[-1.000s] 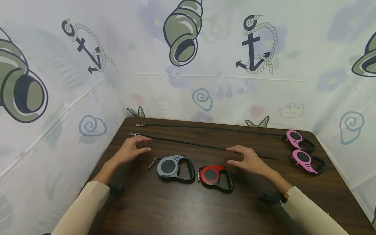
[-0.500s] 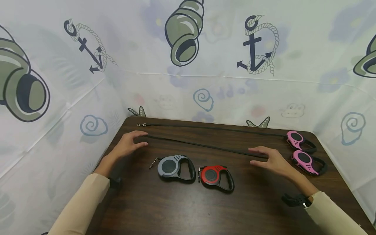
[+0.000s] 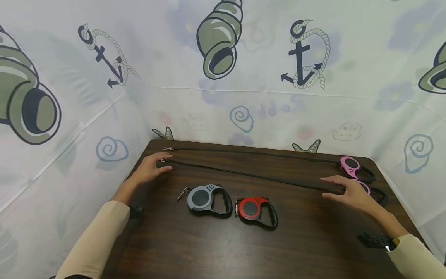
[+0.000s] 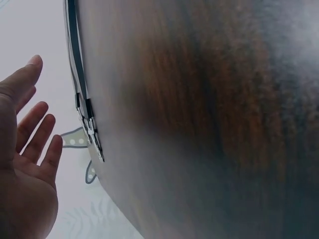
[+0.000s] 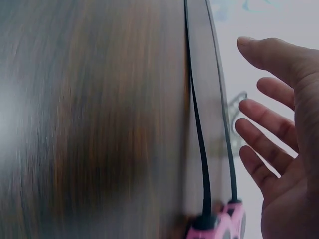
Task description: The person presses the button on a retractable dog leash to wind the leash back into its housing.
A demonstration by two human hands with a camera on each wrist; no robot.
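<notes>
My left hand [image 3: 148,169] hovers over the table's far left, fingers and thumb spread, holding nothing. Its fingertips are near the metal clip [image 3: 163,160] of the nearer pink retractable leash [image 3: 363,187], partly covering it. That leash's black cord [image 3: 244,173] runs stretched across the table. At the right, my right hand [image 3: 353,195] hangs with spread fingers above the cord's other end and hides part of the pink casing. In the right wrist view the fingers [image 5: 266,124] are apart from both cords. Another pink retractable leash [image 3: 350,162] lies behind, its cord [image 3: 244,151] also drawn out.
A grey retractable leash [image 3: 201,198] and a red one [image 3: 249,208] lie mid-table, cords wound in. The dark wooden table [image 3: 209,252] meets printed fabric walls [image 3: 265,116] at the back and sides. In the left wrist view, two metal clips [image 4: 90,127] show near the table edge.
My right hand has slid rightward along the nearer cord to the pink casing. My left hand has shifted slightly left and away, over the clip. The leashes stay in place.
</notes>
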